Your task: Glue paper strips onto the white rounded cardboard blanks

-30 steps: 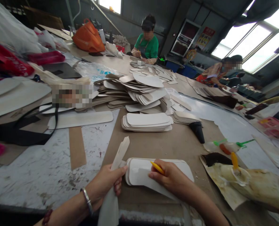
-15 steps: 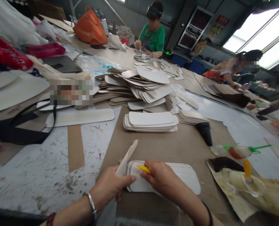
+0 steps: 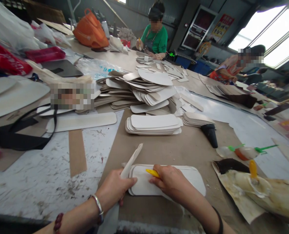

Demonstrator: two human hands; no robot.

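Yellow tool (image 3: 152, 172) farther left over stack (image 3: 142, 187)

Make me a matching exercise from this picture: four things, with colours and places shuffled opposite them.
Things:
1. Pen-like tool
2. Thin pale pieces
3. Bangle
4. Cone-shaped thing

Colours and places:
A. Silver-coloured
B. Gripped in the left hand
C. Black
D. Held in the right hand

Right pairs: 1-D, 2-B, 3-A, 4-C
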